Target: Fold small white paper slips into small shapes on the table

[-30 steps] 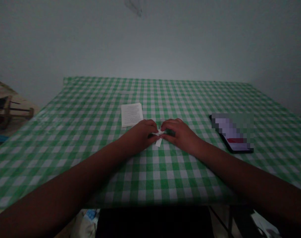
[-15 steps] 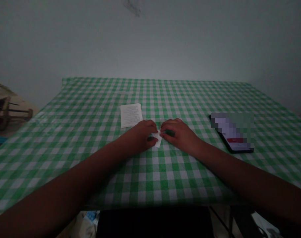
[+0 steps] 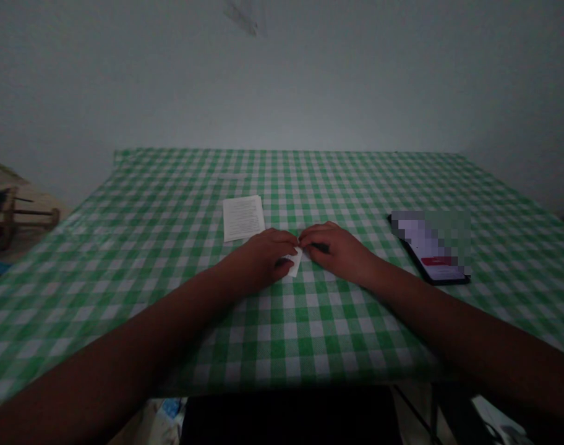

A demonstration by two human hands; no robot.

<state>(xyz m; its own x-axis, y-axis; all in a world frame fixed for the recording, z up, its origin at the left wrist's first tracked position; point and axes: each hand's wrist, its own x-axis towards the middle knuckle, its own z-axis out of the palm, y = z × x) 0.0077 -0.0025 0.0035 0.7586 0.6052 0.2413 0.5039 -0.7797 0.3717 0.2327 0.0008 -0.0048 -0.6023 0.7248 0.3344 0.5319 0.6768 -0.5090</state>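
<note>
A small piece of white paper (image 3: 297,264) lies between my hands near the middle of the table, partly covered by fingers. My left hand (image 3: 269,259) is closed on its left side, fingertips and thumb pressing on the paper. From the right, my right hand (image 3: 335,249) pinches the paper's upper right edge between thumb and fingers. The fingertips of both hands almost meet there. Just beyond my left hand rests a small stack of printed paper sheets (image 3: 243,218), untouched.
A green and white checked tablecloth (image 3: 337,334) covers the table. To the right lies a phone (image 3: 437,262) with its screen lit and partly blurred out. A pale wall (image 3: 282,74) stands behind the table. Wooden furniture (image 3: 31,213) shows at the far left.
My left fingers have moved slightly right and closed over more of the small paper, closer to my right fingertips. The whole view has shifted a little.
</note>
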